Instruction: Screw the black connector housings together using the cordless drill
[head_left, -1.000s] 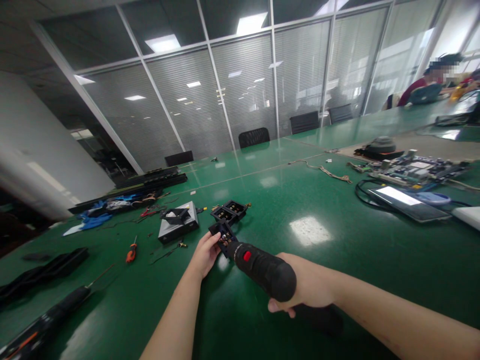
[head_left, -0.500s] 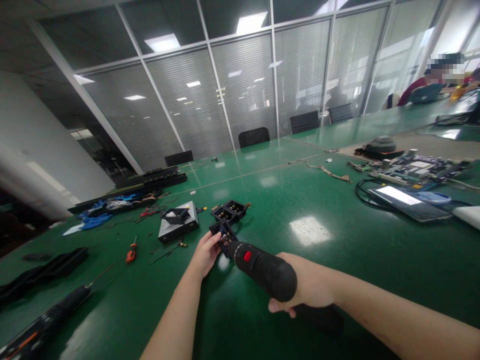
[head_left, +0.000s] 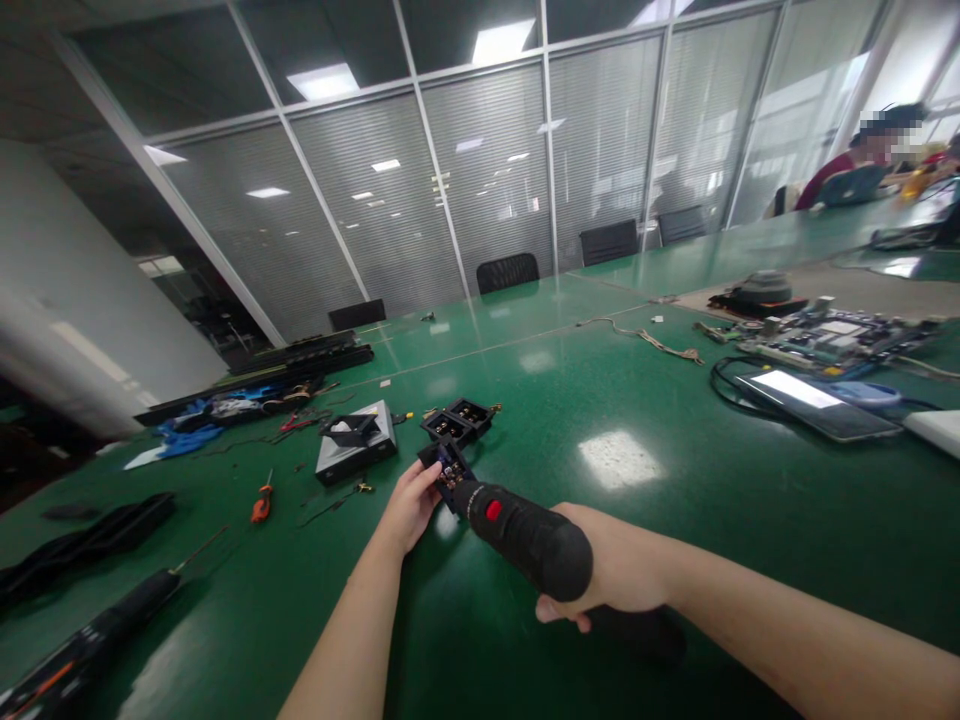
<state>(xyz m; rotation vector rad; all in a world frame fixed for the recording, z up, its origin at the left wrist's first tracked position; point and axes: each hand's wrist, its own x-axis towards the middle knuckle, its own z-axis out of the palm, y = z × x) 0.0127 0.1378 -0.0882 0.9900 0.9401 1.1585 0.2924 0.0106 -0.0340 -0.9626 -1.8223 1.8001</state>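
My right hand [head_left: 600,565] is wrapped round a black cordless screwdriver [head_left: 525,540] with a red button on top. Its front end points up and left at a small dark module with metal parts [head_left: 451,468]; the bit's tip is hidden from me. Steadying that module from the left is my left hand [head_left: 411,503], thumb on its upper side and fingers around its edge. Just beyond it, two joined black open-topped frames [head_left: 459,421] with brass-coloured bits inside lie on the green table [head_left: 540,440].
At left lie an orange screwdriver [head_left: 262,500], a grey metal box [head_left: 358,447], a black long-tipped power tool [head_left: 105,630] and black strips [head_left: 90,540]. To the right are a phone-like device [head_left: 817,400] with a cable and a circuit board [head_left: 836,335]. A person [head_left: 832,180] sits far right.
Almost nothing differs. The screwdriver and both hands keep their places at the dark module, with only a very slight shift of the view.
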